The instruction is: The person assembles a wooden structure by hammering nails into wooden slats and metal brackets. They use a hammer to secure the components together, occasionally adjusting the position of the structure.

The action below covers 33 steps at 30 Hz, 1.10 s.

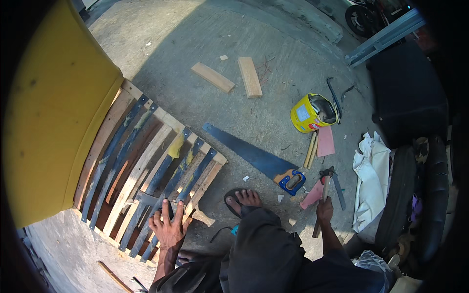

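To my left, a wooden slatted frame (pixel 161 117) lies tilted, with dark webbing straps (pixel 117 166) nailed along it. My left hand (pixel 168 229) rests on the straps near the frame's close edge, fingers stretched and apart; a short dark crosswise strap (pixel 145 198) runs toward its fingertips. What lies under the palm is hidden. In my right hand (pixel 324 211) is a hammer (pixel 326 188), gripped by its wooden handle, its dark head pointing away from me. Beside the hammer are a pink piece of material (pixel 312 195) and a dark flat blade-like strip (pixel 338 190).
A handsaw (pixel 254 154) lies on the concrete ahead. Beyond it are wood offcuts (pixel 250 77). A yellow bucket (pixel 303 115) stands right of them, with wooden sticks (pixel 310 150) nearby. Yellow upholstery (pixel 58 107) fills the left; white cloth (pixel 370 180) and black cushions (pixel 410 93) are at right.
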{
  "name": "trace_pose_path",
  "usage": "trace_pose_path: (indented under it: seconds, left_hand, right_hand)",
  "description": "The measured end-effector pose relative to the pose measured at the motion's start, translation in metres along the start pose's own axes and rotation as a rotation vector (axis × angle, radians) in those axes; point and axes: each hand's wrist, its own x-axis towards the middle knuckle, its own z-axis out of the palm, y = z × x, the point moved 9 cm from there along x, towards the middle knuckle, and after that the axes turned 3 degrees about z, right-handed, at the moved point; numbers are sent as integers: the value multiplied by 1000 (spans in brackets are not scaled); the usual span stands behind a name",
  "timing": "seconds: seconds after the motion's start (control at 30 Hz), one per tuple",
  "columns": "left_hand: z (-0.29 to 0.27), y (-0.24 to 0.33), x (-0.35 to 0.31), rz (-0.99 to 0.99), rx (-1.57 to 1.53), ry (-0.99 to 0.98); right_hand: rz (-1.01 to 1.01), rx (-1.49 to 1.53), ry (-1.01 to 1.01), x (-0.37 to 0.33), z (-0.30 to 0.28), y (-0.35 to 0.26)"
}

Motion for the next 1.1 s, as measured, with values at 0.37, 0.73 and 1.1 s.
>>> trace_pose_path:
  seconds: [0.37,0.73,1.1]
  left_hand:
    - [-5,6,100,-106,-226,118]
    - [-9,-2,92,-197,-370,164]
    - [-6,-2,84,-216,-238,87]
  right_hand:
    - [-1151,605,-585,-185,-5,-389]
    - [-1175,567,-603,-288,31,-474]
    - [-896,700,-841,-293,63,-459]
